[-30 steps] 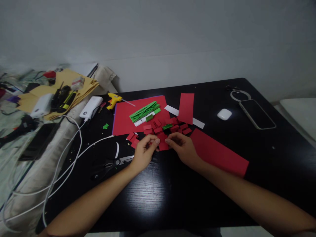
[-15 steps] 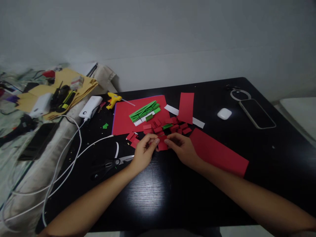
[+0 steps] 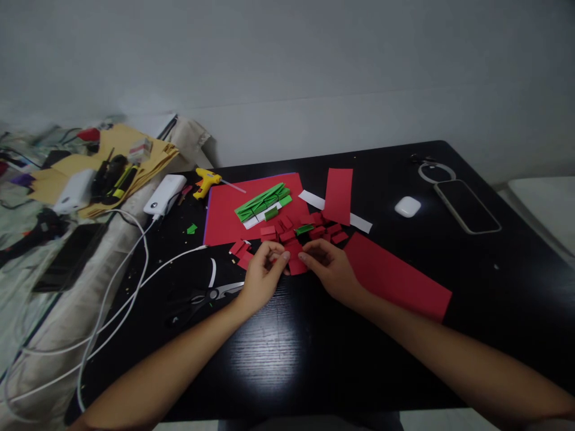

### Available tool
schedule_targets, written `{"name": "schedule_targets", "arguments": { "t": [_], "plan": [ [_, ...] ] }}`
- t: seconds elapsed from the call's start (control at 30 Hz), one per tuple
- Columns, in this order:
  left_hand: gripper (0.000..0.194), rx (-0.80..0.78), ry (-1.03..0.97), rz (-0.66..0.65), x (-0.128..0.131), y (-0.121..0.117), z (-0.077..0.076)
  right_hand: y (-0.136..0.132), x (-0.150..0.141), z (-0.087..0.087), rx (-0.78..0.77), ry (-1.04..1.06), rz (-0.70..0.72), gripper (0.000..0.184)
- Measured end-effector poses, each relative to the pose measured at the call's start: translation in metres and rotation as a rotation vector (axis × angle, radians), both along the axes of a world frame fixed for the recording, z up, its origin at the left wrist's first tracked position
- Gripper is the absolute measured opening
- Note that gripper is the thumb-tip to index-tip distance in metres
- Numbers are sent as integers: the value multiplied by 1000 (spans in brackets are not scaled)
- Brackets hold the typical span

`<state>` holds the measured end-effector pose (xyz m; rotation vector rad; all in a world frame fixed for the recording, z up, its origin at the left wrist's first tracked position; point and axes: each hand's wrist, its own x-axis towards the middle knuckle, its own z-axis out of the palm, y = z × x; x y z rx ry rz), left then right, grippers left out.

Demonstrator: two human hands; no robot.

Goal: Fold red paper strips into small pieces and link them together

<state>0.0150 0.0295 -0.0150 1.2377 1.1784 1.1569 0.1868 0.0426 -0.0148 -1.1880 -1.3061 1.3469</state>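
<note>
Between my fingertips is a small piece of red paper [image 3: 296,265], close to the table. My left hand [image 3: 264,270] pinches its left side, and my right hand [image 3: 330,268] closes on its right side. Just beyond my hands lies a heap of small folded red paper pieces [image 3: 284,226], with a green folded piece [image 3: 304,230] among them. Behind the heap, a bundle of folded green paper strips [image 3: 264,202] rests on a large red sheet [image 3: 220,218]. Beside my right forearm lies a long red paper sheet [image 3: 398,275].
Black-handled scissors [image 3: 202,297] lie left of my left hand. A yellow glue gun [image 3: 206,181], a white power bank [image 3: 165,194] and white cables [image 3: 146,263] are farther left. A red rectangle [image 3: 338,194] covers a white strip [image 3: 360,222]. A white case [image 3: 408,206] and a phone [image 3: 468,206] sit right.
The red paper between my fingers has shifted slightly and its outline looks different. Both hands stay in nearly the same place.
</note>
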Motion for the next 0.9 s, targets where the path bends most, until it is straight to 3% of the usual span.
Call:
{"name": "schedule_targets", "arguments": {
  "t": [0.17, 0.43, 0.67, 0.9],
  "plan": [
    [28, -18, -88, 8, 1, 0, -2, 0, 0, -1, -18, 53, -21, 25],
    [31, -2, 40, -105, -2, -2, 2, -1, 0, 0, 4, 37, -1, 22],
    [43, 34, 112, -76, -2, -1, -2, 0, 2, 1, 0, -23, -1, 29],
    [37, 14, 12, -42, 1, -1, 1, 1, 1, -1, -15, -2, -35, 24]
  ]
}}
